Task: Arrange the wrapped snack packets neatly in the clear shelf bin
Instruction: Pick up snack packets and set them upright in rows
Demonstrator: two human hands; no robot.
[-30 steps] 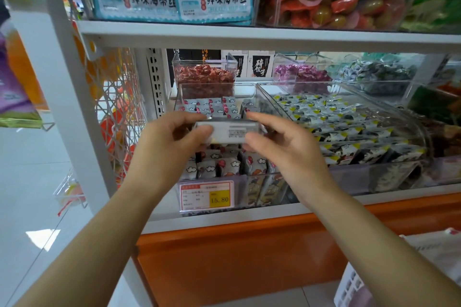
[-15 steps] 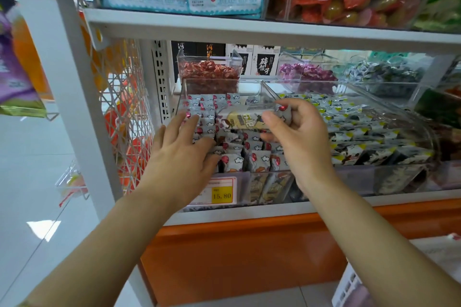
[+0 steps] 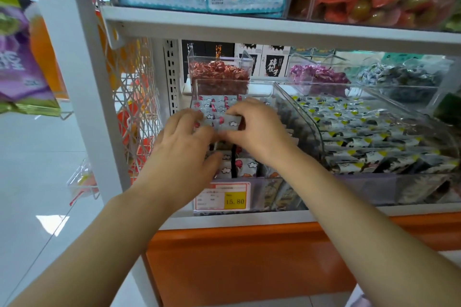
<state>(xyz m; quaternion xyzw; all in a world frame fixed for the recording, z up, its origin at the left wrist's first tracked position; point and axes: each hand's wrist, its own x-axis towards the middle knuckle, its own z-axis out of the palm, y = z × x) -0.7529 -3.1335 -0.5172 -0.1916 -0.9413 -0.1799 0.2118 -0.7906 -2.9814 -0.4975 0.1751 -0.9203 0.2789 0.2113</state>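
A clear shelf bin [image 3: 259,189] on the lower shelf holds rows of small grey snack packets [image 3: 217,106] printed with white clouds and red dots. Both hands reach into it. My right hand [image 3: 259,129] pinches one grey packet [image 3: 228,122] by its right end, just above the rows. My left hand [image 3: 184,149] lies over the packets at the bin's left side, fingers spread, fingertips touching the held packet's left end. More packets [image 3: 245,166] stand upright near the bin's front, partly hidden by my hands.
A yellow price tag [image 3: 223,198] reading 15.80 is fixed to the bin front. A larger clear bin [image 3: 374,132] of black-and-yellow packets sits to the right. Bins of red [image 3: 219,75] and purple [image 3: 316,76] sweets stand behind. A white shelf [image 3: 274,30] runs overhead.
The packet held up in front of the bin has been lowered into it by my right hand. My left hand let go, then moved in over the rows to touch it.
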